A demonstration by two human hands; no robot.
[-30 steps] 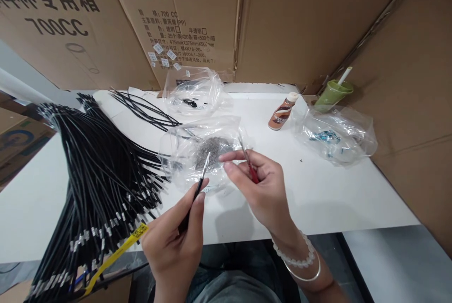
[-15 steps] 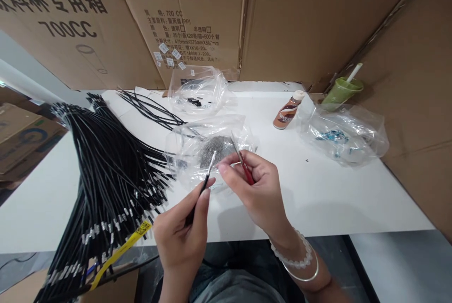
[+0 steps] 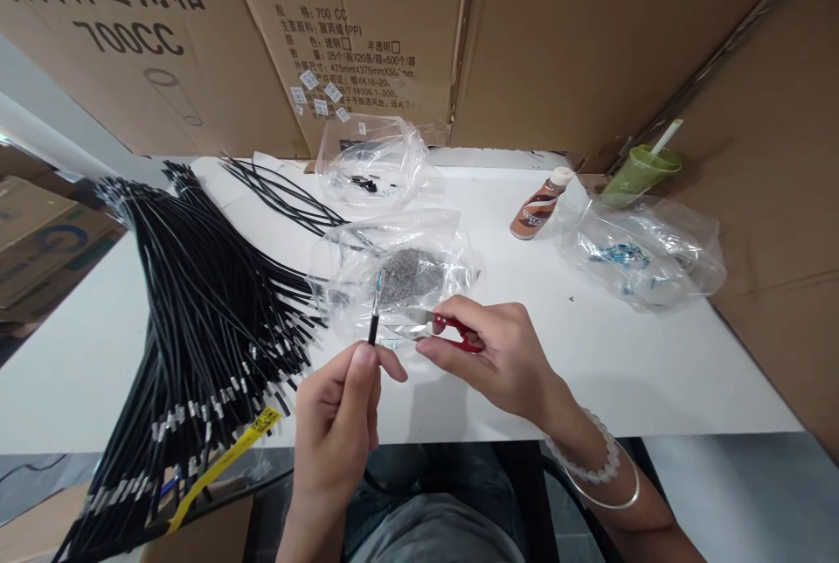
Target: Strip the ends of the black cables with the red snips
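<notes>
Pinched between thumb and fingers of my left hand [image 3: 347,410] is a black cable [image 3: 373,329], its stripped end pointing up and away. Silvery strands and a bluish tip show at that end. My right hand [image 3: 498,353] grips red-handled thread snips [image 3: 459,331]. Their two blades are spread and point left toward the cable, a short gap from it. Behind both hands lies a clear plastic bag [image 3: 452,235] with a grey mass of fine clippings [image 3: 399,276] in or on it; I cannot tell which.
A large bundle of black cables [image 3: 210,309] with metal ends covers the table's left side, a yellow label strip [image 3: 226,462] by it. Behind are a bag of small black parts [image 3: 373,174], a brown bottle [image 3: 541,205], a bag with blue pieces [image 3: 646,257], a green cup [image 3: 639,170] and cardboard boxes [image 3: 557,38].
My right hand has turned the snips from pointing away to pointing left, and their blades now stand apart. The cable in my left hand has shifted slightly left and is more upright.
</notes>
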